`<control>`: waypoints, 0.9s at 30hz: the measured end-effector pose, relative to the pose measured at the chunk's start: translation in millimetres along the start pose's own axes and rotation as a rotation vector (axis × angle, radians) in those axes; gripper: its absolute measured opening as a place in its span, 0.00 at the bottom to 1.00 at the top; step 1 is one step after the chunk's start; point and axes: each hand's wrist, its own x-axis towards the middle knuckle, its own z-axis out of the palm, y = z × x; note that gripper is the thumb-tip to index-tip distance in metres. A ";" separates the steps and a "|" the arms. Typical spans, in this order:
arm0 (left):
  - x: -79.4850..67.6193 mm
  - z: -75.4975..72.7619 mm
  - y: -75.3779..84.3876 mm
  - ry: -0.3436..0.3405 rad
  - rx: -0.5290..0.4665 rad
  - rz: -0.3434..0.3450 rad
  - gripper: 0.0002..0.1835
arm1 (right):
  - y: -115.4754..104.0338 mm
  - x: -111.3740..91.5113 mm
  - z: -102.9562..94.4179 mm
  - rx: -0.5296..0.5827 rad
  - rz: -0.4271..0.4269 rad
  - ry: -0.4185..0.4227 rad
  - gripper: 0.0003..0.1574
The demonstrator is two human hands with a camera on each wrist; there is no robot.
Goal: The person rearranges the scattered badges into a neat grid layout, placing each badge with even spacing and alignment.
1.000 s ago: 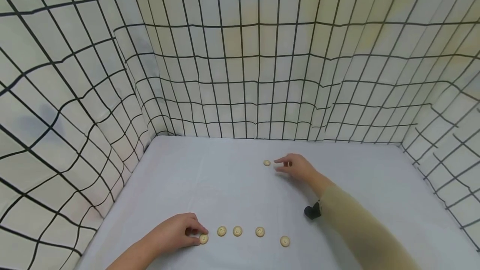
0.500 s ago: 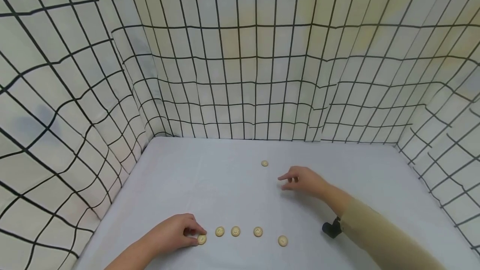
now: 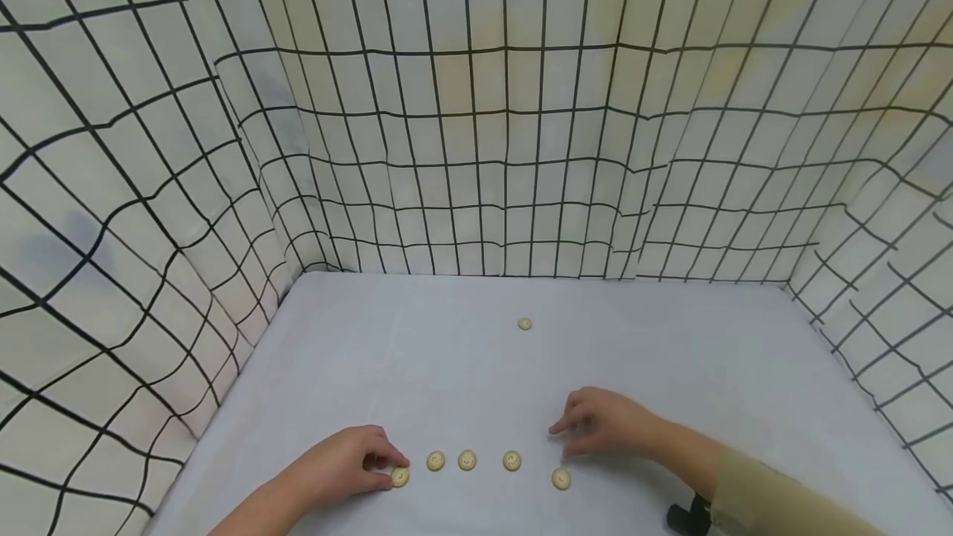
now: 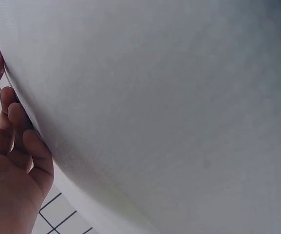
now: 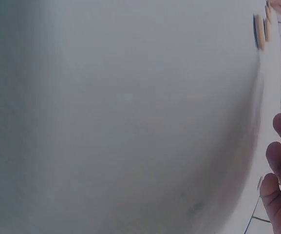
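Toward the lower left in the head view, my left hand (image 3: 344, 461) pinches a round, pale wooden button (image 3: 400, 478) between thumb and index finger, down at the table. To its right, two buttons lie close together, a left one (image 3: 435, 461) and a right one (image 3: 466, 460). Another button (image 3: 512, 461) follows, then the rightmost button (image 3: 562, 479). My right hand (image 3: 612, 423) hovers just above and right of that last button, holding nothing, its fingers loosely bent and apart. In the right wrist view, some fingers (image 5: 278, 158) show at the edge.
A single button (image 3: 524, 324) lies far back on the white table (image 3: 417, 354). White walls with a black grid (image 3: 462, 180) enclose the table at the back and both sides. A black wrist device (image 3: 691, 517) sits at the right sleeve (image 3: 782, 495).
My right hand has drawn back from beside the far button toward the front row, coming nearer the rightmost button. The left hand stays at its button. The buttons keep their places.
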 end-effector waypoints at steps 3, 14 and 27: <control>-0.8 -0.5 0.4 0.003 -0.002 0.010 0.10 | -4.6 -7.4 2.7 0.008 -0.052 -0.034 0.18; 0.4 -1.2 1.6 0.010 -0.004 0.006 0.10 | -7.4 -16.1 9.2 -0.068 -0.160 -0.122 0.19; 0.0 0.5 0.3 -0.006 -0.026 -0.013 0.10 | -10.2 -13.8 11.1 -0.074 -0.140 -0.133 0.18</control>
